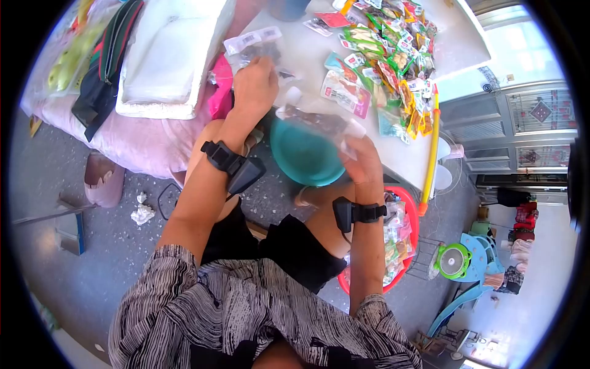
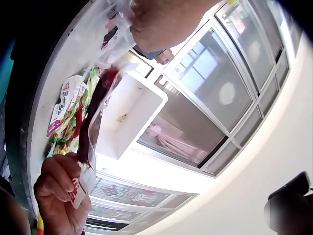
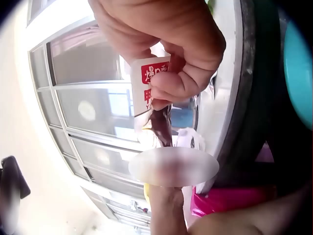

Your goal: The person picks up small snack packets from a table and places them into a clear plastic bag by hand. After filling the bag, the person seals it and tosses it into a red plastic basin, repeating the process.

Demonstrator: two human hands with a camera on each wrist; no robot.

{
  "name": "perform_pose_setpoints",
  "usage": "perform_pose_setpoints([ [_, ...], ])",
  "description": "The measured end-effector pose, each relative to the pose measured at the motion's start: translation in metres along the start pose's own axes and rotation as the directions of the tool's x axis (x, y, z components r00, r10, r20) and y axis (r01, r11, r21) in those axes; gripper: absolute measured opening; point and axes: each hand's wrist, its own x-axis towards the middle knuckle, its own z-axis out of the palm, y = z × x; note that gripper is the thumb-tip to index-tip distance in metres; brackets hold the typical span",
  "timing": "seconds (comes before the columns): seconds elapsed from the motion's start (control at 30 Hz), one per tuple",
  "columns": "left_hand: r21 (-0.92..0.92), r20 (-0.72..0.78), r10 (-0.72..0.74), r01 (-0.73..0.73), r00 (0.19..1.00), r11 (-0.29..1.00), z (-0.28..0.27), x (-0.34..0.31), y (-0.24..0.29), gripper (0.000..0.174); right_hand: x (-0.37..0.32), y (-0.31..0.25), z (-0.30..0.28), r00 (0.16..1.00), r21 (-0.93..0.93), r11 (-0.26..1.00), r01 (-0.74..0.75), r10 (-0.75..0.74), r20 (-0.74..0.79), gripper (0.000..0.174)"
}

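My right hand (image 1: 362,160) pinches the end of a clear food packet (image 1: 322,123) with dark contents. In the right wrist view its thumb and fingers grip the packet's white and red label (image 3: 143,85). The packet stretches leftward over a teal basin (image 1: 307,163) and is blurred in the head view. Over the table's left part, my left hand (image 1: 255,83) has curled fingers at a clear plastic packet (image 1: 252,42) with a white label strip. The left wrist view shows clear plastic (image 2: 110,36) against that hand, with its fingertips hidden.
Several colourful food packets (image 1: 393,55) lie heaped on the white table (image 1: 301,55). A white foam box (image 1: 163,67) and a dark bag (image 1: 104,67) are at the left, near a bright pink bag (image 1: 222,86). Below the table's right side stands a red basin (image 1: 413,212) of packets.
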Motion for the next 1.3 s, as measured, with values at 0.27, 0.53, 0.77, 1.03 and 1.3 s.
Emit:
perform_pose_setpoints([
  [0.27,-0.072,0.012,-0.032,0.033,0.999,0.997,-0.012,0.003,0.003,0.005,0.025,0.013,0.022,0.995,-0.054,0.997,0.047,-0.052,-0.081,0.033],
  [0.53,-0.018,-0.056,0.003,-0.004,0.998,1.000,-0.009,-0.002,0.010,0.008,0.036,0.051,0.026,0.836,-0.913,0.212,0.348,-0.510,0.201,0.033],
  [0.77,0.108,-0.124,0.218,-0.206,0.968,0.973,-0.016,-0.002,0.018,0.006,0.030,0.057,0.068,0.919,-0.022,0.976,0.215,-0.210,-0.333,0.035],
  [1.03,0.034,-0.126,0.218,-0.216,0.968,0.976,-0.016,-0.005,0.028,0.009,0.075,0.076,0.074,0.851,-0.573,0.714,0.403,-0.523,-0.052,0.034],
  [1.3,-0.023,-0.101,0.190,-0.193,0.977,0.981,-0.014,-0.007,0.023,0.010,0.088,0.081,0.080,0.890,-0.537,0.750,0.387,-0.455,0.006,0.031],
])
